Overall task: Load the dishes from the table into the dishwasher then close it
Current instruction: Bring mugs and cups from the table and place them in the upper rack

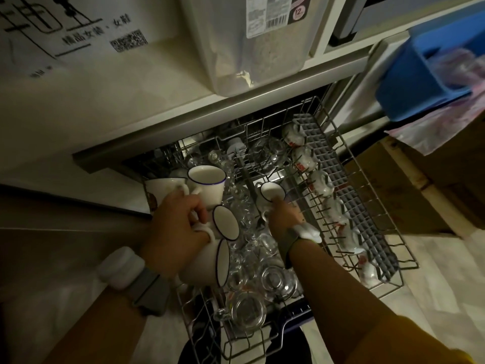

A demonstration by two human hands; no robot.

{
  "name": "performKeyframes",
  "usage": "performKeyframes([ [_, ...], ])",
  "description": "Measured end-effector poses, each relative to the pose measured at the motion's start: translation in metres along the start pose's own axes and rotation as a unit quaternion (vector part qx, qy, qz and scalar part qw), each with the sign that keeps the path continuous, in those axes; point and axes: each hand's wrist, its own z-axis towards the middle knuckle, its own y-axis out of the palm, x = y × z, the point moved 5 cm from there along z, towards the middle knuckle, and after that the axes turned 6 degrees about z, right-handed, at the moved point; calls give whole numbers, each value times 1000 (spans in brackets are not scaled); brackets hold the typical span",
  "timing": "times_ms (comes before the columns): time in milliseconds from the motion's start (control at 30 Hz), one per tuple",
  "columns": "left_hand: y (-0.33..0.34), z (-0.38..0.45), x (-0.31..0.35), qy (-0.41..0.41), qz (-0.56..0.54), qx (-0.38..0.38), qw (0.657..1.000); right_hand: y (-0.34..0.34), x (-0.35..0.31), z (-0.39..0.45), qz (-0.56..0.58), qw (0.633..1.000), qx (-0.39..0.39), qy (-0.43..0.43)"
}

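This looks like a home kitchen, dimly lit. A pulled-out grey wire dishwasher rack (354, 206) slides from under a pale countertop edge (210, 111) and is packed with household crockery: white enamel mugs with dark blue rims (207, 183), clear glass cups (246, 311) and small white teacups with red markings (304, 157). On the counter stands a translucent plastic storage bin with a barcode label (252, 48). At right a blue plastic tub (420, 74) sits above what may be a brown cardboard box (409, 185); the light is too poor to be sure.
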Motion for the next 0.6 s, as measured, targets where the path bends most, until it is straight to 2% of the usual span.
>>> performKeyframes([
  [300, 7, 6, 9, 24, 6, 13, 1000, 4, 4, -3, 10, 1000, -14, 0],
  [600, 10, 6, 6, 6, 3, 3, 1000, -23, -6, -5, -47, 998, 3, -28],
])
